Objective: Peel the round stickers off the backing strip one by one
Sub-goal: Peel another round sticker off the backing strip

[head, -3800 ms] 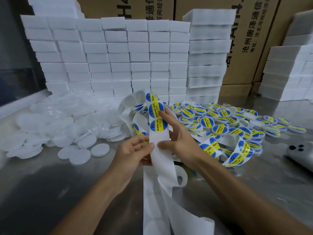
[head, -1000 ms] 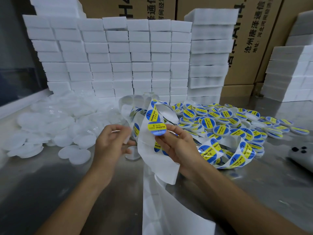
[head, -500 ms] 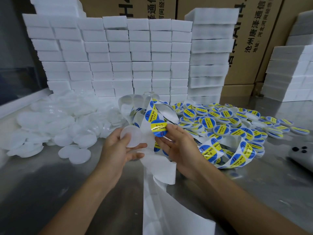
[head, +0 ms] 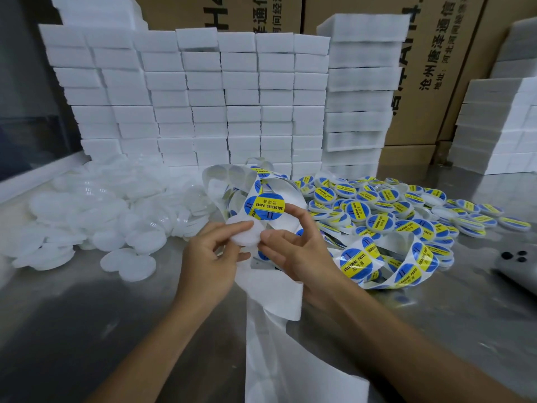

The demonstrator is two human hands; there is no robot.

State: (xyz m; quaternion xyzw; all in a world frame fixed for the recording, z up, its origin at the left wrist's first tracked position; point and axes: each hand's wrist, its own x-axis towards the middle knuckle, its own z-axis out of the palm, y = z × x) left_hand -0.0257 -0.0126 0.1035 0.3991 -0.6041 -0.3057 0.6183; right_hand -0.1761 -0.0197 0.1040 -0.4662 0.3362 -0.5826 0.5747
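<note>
The left hand (head: 207, 257) pinches a white lid (head: 243, 233) by its rim; the right hand (head: 293, 251) steadies the lid's other edge with its thumb while a finger carries a peeled sticker (head: 263, 206) just above the lid; the sticker reads "SOLDERING PASTE" on a yellow band across blue, with Chinese characters below it. Half a second ago that sticker sat lower against the strip and the lid was apart from the right hand; now both hands meet at the lid. The strip (head: 279, 330) trails down over the desk (head: 87, 330); labelled lids (head: 377, 212) lie heaped to the right, plain lids (head: 87, 216) to the left; white blocks (head: 203, 97) stack behind; boxes (head: 430, 53) carry Chinese print.
</note>
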